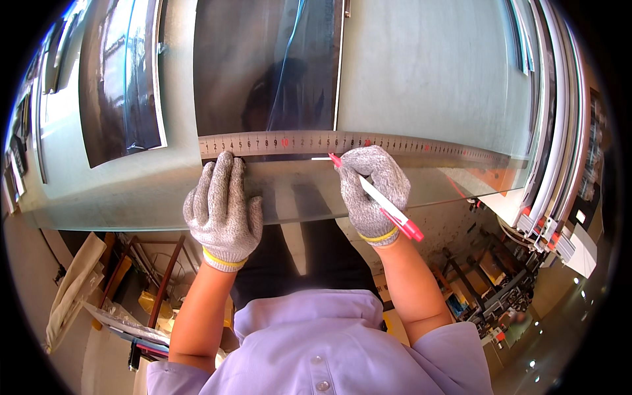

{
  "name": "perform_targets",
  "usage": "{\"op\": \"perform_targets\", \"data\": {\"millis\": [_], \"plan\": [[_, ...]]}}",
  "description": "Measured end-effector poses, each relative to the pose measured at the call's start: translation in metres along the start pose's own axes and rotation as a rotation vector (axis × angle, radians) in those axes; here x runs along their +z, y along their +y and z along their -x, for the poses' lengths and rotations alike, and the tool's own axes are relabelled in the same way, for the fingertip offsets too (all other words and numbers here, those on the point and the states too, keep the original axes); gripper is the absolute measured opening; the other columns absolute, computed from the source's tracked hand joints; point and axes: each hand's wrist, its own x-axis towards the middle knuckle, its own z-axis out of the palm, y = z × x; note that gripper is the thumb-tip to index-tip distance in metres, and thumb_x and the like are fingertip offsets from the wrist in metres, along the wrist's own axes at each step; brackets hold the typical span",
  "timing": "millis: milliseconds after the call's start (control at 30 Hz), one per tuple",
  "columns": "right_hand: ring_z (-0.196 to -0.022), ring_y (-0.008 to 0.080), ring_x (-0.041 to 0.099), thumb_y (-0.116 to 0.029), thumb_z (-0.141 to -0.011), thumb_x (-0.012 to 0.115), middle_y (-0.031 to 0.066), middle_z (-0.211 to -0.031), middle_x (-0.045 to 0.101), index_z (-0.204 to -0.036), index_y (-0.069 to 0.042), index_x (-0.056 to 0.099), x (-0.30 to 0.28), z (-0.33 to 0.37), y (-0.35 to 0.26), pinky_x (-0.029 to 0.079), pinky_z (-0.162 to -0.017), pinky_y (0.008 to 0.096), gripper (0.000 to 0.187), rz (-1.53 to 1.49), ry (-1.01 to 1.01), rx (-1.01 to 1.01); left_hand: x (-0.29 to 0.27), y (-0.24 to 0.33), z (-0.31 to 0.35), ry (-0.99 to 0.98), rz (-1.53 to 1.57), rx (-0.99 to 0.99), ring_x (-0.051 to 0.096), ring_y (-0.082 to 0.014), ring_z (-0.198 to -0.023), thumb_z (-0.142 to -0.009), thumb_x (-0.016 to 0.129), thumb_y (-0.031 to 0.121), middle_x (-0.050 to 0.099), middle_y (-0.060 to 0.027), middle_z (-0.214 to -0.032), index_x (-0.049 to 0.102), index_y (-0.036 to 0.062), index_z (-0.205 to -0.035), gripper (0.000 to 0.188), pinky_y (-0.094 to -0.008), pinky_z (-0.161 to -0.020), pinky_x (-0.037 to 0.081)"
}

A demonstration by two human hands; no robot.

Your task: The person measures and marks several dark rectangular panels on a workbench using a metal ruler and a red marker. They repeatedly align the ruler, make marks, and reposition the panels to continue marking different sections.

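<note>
A long steel ruler (289,143) lies crosswise on the glass tabletop (421,79), over the near end of a dark, glossy sheet (227,66). In a grey knit glove, my left hand (224,214) rests flat, its fingers stretched out with the tips at the near edge of the ruler's left part. My right hand (378,191), gloved alike, is closed around a white and red pen (382,199). The pen's red tip points at the ruler's near edge, beside a thin white strip. Whether the tip touches the surface I cannot tell.
Another dark glossy sheet (122,85) lies to the left on the glass. Long metal rails (552,118) run along the right side. Below the table's near edge stand a shelf frame (161,276) at left and cluttered tools (484,289) at right.
</note>
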Motion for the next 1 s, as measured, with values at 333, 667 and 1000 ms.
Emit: {"op": "perform_targets", "data": {"millis": [333, 667, 1000], "plan": [[-0.075, 0.0188, 0.069, 0.012, -0.088, 0.069, 0.0133, -0.087, 0.07, -0.095, 0.003, 0.065, 0.003, 0.006, 0.002, 0.057, -0.069, 0.0299, 0.012, -0.103, 0.037, 0.083, 0.0, 0.0, 0.0, 0.004, 0.008, 0.002, 0.059, -0.0371, -0.132, -0.099, 0.055, 0.027, 0.062, -0.0181, -0.145, 0.064, -0.0017, -0.139, 0.05, -0.0472, -0.109, 0.041], [-0.076, 0.0204, 0.07, 0.013, -0.087, 0.069, 0.0134, -0.087, 0.07, -0.096, 0.004, 0.064, 0.001, 0.006, 0.005, 0.058, -0.071, 0.0315, 0.013, -0.14, 0.026, 0.045, 0.0, 0.0, 0.0, 0.008, 0.009, 0.004, 0.058, -0.037, -0.132, -0.098, 0.056, 0.027, 0.062, -0.0175, -0.145, 0.064, -0.0014, -0.14, 0.051, -0.0473, -0.109, 0.041], [-0.075, 0.0202, 0.07, 0.01, -0.088, 0.071, 0.0138, -0.087, 0.07, -0.097, 0.004, 0.066, 0.001, 0.005, 0.001, 0.057, -0.07, 0.0303, 0.013, -0.086, 0.017, 0.075, 0.001, -0.001, 0.0, 0.015, 0.012, 0.009, 0.059, -0.0371, -0.132, -0.1, 0.054, 0.028, 0.062, -0.018, -0.145, 0.064, -0.0017, -0.139, 0.05, -0.0471, -0.108, 0.041]]}}
